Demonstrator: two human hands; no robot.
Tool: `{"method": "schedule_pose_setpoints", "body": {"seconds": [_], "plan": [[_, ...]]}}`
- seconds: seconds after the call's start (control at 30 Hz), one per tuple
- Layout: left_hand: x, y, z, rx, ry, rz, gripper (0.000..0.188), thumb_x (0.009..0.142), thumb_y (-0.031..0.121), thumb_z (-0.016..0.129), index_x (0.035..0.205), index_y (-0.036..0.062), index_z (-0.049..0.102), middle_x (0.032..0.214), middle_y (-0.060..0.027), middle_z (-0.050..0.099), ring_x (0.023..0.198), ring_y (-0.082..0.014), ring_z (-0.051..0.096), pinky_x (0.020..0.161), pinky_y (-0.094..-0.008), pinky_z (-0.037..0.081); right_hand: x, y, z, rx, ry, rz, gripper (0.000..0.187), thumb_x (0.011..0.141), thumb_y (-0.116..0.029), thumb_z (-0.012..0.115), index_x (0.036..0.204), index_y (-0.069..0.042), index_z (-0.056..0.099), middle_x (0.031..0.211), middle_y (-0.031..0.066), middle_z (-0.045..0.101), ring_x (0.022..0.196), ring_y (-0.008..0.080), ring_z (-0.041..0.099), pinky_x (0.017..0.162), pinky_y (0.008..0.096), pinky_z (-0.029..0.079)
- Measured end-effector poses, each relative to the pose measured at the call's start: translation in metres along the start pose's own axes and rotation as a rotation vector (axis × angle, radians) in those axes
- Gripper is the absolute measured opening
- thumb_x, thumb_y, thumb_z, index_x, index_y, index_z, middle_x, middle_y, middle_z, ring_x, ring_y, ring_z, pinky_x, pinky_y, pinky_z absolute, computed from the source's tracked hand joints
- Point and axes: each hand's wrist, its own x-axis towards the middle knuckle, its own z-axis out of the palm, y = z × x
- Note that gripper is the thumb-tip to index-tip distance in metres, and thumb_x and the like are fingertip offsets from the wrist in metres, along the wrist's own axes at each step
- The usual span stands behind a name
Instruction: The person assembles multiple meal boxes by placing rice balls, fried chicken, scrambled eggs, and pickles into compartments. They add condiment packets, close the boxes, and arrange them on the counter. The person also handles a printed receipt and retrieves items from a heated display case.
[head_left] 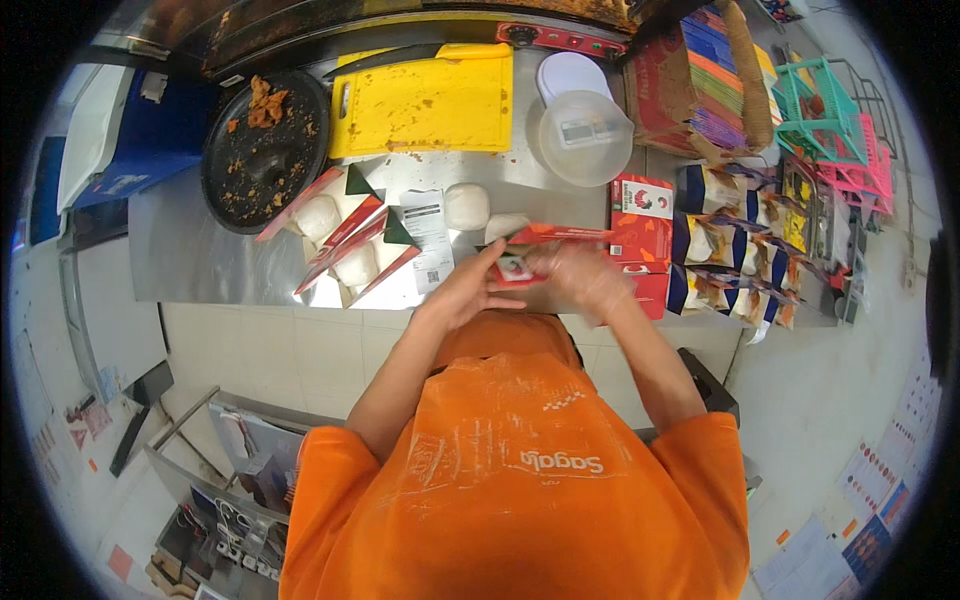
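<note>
Close to the near edge of the steel counter, my left hand has its thumb and fingers around the left end of a small red carton. My right hand, which seems to wear a clear glove, is at the carton's other side; motion smears its fingers. A white wrapped bundle lies just beyond the carton, and a rounder white bundle sits to its left. Further left, two more white bundles stand in open red-and-green cartons. A printed receipt lies between. Flat red cartons are stacked at right.
Behind are a yellow cutting board with a knife, a black pan with crumbs and fried pieces, and a clear tub by a white lid-like round. Several filled pouches, a cardboard box and teal basket fill the right.
</note>
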Motion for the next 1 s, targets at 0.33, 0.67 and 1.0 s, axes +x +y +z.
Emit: {"method": "schedule_pose_setpoints", "body": {"seconds": [0.33,0.67,1.0], "plan": [[-0.093,-0.035,-0.112,0.416,0.397,-0.101,0.041,0.096,0.014,0.064,0.134,0.0013,0.056,0.127,-0.0095,0.063,0.112,-0.0192,0.061,0.098,-0.0332,0.051,0.041,-0.134,0.024,-0.051,0.233,-0.978,0.02,0.083,-0.02,0.064,0.078,0.0,0.067,0.079,0.0118,0.067,0.083,0.0329,0.066,0.085,0.0479,0.051],[-0.112,-0.014,-0.081,0.631,0.677,0.413,0.045,0.097,-0.003,0.056,0.136,0.0003,0.033,0.121,-0.0176,0.063,0.109,-0.0242,0.065,0.092,-0.0354,0.054,0.07,-0.009,0.102,0.184,0.331,0.774,0.079,0.084,-0.048,0.072,0.146,-0.01,0.041,0.137,0.0211,0.053,0.125,0.0375,0.054,0.107,0.0435,0.046],[0.056,0.05,-0.024,1.66,0.738,0.355,0.028,0.084,0.011,0.065,0.099,-0.0109,0.061,0.098,-0.033,0.068,0.094,-0.0446,0.07,0.083,-0.0496,0.057,-0.067,-0.01,-0.013,0.885,0.055,0.402,0.073,0.079,-0.027,0.074,0.142,-0.004,0.046,0.145,0.0236,0.048,0.137,0.0381,0.046,0.114,0.0446,0.039]]}}
